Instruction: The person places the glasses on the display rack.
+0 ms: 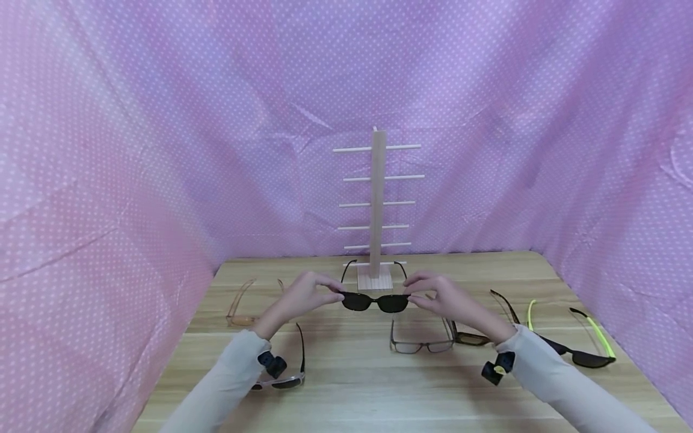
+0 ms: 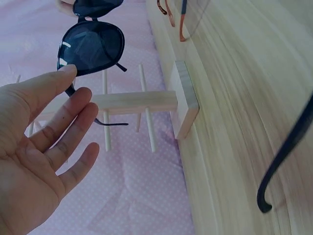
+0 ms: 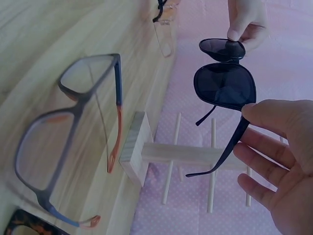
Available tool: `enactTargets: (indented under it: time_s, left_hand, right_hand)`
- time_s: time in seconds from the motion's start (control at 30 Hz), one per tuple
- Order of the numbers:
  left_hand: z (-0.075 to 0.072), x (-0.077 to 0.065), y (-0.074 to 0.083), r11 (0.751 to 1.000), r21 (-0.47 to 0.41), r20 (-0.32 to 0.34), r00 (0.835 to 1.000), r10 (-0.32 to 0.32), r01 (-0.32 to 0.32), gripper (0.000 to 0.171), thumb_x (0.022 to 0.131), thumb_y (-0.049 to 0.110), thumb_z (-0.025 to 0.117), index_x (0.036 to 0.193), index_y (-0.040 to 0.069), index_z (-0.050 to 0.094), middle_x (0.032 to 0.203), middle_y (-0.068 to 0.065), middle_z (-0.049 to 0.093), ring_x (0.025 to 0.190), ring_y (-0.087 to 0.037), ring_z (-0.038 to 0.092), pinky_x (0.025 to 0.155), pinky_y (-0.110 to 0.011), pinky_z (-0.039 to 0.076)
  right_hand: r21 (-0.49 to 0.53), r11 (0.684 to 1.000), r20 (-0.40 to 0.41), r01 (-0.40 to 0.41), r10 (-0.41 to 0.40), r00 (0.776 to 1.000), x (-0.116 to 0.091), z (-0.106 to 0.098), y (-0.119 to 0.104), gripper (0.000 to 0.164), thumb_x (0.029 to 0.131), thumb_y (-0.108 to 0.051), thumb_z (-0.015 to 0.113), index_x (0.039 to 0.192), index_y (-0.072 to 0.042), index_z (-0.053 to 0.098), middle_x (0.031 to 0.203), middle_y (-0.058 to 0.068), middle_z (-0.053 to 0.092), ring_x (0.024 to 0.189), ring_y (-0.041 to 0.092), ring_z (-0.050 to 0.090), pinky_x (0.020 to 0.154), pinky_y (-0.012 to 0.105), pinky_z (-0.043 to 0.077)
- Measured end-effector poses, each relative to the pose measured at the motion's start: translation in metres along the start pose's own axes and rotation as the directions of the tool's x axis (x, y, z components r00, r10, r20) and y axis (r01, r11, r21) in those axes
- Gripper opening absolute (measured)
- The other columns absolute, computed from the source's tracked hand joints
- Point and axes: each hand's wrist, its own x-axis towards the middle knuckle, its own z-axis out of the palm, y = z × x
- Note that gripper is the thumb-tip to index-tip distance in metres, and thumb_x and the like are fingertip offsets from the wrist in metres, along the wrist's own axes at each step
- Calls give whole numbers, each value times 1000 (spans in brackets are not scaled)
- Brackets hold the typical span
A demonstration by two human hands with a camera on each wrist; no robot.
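Black sunglasses [image 1: 375,302] hang level above the table in front of a wooden display stand [image 1: 378,204], their temples unfolded toward it. My left hand [image 1: 310,296] pinches the left end of the frame between thumb and fingers. On the opposite end, my right hand [image 1: 437,294] pinches the hinge corner the same way; in the right wrist view its thumb [image 3: 259,111] presses beside the dark lens [image 3: 225,85]. The stand is an upright post on a square base [image 2: 186,100], with several pale rods sticking out on both sides.
Grey-framed eyeglasses [image 1: 422,347] lie right of centre, partly beside brown-tinted glasses [image 1: 472,338]. Black sunglasses with yellow-green temples [image 1: 592,359] lie at the right. Clear-framed sunglasses [image 1: 287,382] and peach-coloured glasses [image 1: 243,320] lie at the left. Pink dotted cloth [image 1: 271,90] surrounds the wooden table [image 1: 346,397].
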Motion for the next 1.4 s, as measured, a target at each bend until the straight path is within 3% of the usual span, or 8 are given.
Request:
enactTargets:
  time_s: [0.2,0.37,0.5,0.7,1.13,1.4]
  left_hand:
    - [5,9,-1,995,-49,-14,996,-88,87,13,92,21,76,104,17,81,100,1,79,109,-21,70,101,-52,53]
    - [7,20,-2,992,-88,-31,995,-98,95,12,94,17,75,103,14,81,101,-5,79,105,-22,70,104,-56,50]
    - [11,32,-8,992,-92,-72,993,-90,83,10,93,13,75,101,11,81,98,-5,79,95,-16,70,95,-43,55]
    - [19,47,-21,992,-111,-114,990,-79,66,12,91,7,75,101,3,80,99,-17,78,87,-18,70,78,-25,56]
    - [34,69,-43,966,-184,-203,954,-220,183,13,90,7,76,102,3,80,104,-14,78,84,-12,68,71,-22,53]
    - [39,76,-54,958,-215,-232,943,-237,188,11,91,5,75,100,2,80,105,-15,78,98,-24,72,79,-26,55]
  right_hand:
    - [-4,999,-10,-34,34,999,4,-4,8,15,87,3,76,100,-3,79,108,14,75,100,31,72,84,38,61]
    - [-6,998,-11,-68,68,998,11,-6,20,14,87,3,75,101,-2,79,109,18,75,101,36,72,86,46,60]
    - [10,996,-8,-94,94,996,18,-5,32,14,88,3,74,101,0,78,110,20,75,104,40,71,88,52,58]
    - [23,993,-37,-113,114,993,28,1,57,13,88,2,74,100,2,79,109,22,74,105,42,70,88,56,57]
    - [55,967,-27,-250,252,967,42,14,85,15,92,-3,72,104,3,78,114,23,73,109,43,68,91,59,55]
    - [70,953,-24,-294,296,955,49,23,96,14,93,-3,72,103,3,78,112,23,74,108,42,68,91,60,55]
